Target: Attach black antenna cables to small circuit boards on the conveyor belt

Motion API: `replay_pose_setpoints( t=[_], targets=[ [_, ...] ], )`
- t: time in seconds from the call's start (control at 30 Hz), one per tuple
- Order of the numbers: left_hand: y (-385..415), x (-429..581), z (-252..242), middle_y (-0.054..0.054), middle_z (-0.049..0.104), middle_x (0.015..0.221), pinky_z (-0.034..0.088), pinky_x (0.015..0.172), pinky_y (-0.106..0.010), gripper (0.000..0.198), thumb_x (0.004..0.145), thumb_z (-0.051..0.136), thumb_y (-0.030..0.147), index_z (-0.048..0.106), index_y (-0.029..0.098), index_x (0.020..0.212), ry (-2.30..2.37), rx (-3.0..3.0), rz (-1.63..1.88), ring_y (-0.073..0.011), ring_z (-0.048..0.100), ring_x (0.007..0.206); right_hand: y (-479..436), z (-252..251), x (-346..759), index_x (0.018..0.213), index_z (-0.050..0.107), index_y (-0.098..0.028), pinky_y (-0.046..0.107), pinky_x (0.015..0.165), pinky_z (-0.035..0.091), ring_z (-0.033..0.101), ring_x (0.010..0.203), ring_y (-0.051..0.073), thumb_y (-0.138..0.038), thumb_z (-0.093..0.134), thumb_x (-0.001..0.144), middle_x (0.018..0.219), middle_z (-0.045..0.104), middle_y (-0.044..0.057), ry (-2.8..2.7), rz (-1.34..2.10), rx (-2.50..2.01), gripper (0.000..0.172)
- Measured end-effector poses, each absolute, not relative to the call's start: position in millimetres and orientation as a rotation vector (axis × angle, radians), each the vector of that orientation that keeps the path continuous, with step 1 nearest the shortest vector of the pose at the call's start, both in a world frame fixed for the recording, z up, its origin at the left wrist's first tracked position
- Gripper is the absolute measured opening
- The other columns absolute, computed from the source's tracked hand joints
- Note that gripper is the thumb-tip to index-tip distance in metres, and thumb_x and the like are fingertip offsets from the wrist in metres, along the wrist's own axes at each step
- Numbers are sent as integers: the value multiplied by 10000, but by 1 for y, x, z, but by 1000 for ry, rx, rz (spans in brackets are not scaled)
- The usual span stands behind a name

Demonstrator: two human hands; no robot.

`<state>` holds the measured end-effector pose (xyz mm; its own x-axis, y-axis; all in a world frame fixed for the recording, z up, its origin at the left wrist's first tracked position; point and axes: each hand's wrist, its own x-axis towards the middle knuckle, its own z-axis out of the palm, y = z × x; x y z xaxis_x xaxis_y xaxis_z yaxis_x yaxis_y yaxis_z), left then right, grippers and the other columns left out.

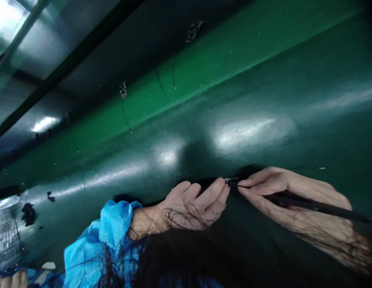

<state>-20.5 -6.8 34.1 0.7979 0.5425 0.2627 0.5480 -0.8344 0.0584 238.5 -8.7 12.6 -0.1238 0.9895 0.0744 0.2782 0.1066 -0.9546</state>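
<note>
My left hand (198,204), at the lower middle with a blue sleeve (105,236), is closed and pinches a small electronic module (232,182) between thumb and fingers. My right hand (294,196) is closed too, with its thumb and forefinger tips brought right up to the module's edge. A slim black tool, apparently tweezers (318,207), runs through the right hand under the fingers. What exactly those fingertips pinch is too small to tell. A thin cable with a bright tip (322,168) extends past the right hand's knuckles.
Small circuit boards with thin cables lie along the green strip, one board (123,90) left and another (194,32) farther up. A black clump (29,214) and a clear plastic tray (6,236) sit at far left. Another person's hand (16,279) shows in the lower left corner.
</note>
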Motion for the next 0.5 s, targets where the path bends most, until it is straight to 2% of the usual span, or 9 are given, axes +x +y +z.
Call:
replay_pose_setpoints(
  t=[0.2, 0.33, 0.5],
  targets=[
    [-6, -20, 39, -37, 940, 1352, 538, 593, -277, 280, 1167, 690, 291, 943, 237, 1275, -902, -2942, -366, -136, 642, 667, -8, 13, 237, 867, 819, -345, 256, 709, 744, 878, 719, 191, -160, 891, 965, 891, 908, -28, -1566, 1066, -1297, 221],
    [-5, -17, 41, -40, 946, 1304, 516, 563, -283, 231, 1127, 777, 310, 945, 204, 1245, -916, -2917, -391, -123, 596, 637, -8, 13, 237, 868, 819, -341, 253, 705, 742, 878, 718, 192, -169, 903, 961, 890, 910, -18, -1547, 1060, -1273, 213],
    [-8, -16, 38, -54, 939, 1316, 534, 526, -290, 220, 1094, 820, 324, 949, 223, 1241, -928, -2920, -374, -132, 579, 637, -8, 11, 237, 852, 813, -346, 287, 674, 743, 877, 694, 217, -210, 882, 987, 873, 905, -10, -1548, 1069, -1276, 204]
  ],
)
